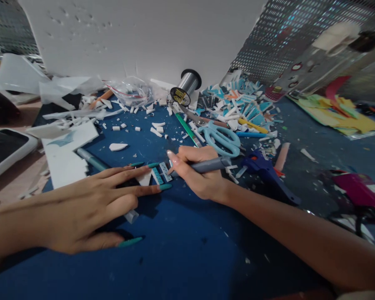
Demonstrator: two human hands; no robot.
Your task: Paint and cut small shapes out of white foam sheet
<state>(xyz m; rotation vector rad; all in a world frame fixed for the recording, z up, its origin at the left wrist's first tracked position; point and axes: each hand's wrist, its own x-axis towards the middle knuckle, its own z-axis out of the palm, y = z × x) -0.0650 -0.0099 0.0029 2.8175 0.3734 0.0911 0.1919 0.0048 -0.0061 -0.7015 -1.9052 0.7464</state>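
My left hand (93, 206) lies flat with fingers apart on the blue tabletop. Its index and middle fingertips rest beside a small blue dotted strip (157, 176), and a white foam scrap (143, 178) shows between those fingers. Under the palm runs a pale tube-like rod (92, 159), its other end showing near the thumb. My right hand (203, 173) is closed around a grey marker (210, 165). The marker's tip meets or nearly meets a second strip (165, 171), white with blue dots, just right of the first.
Light-blue scissors (222, 139), a green pen (187, 128) and a wire spool (186, 88) lie beyond my hands. A heap of foam offcuts (237, 104) sits behind. Right are a blue glue gun (268, 173) and a magenta tool (361, 187); left, a phone (8, 150) and white foam sheet (64, 162).
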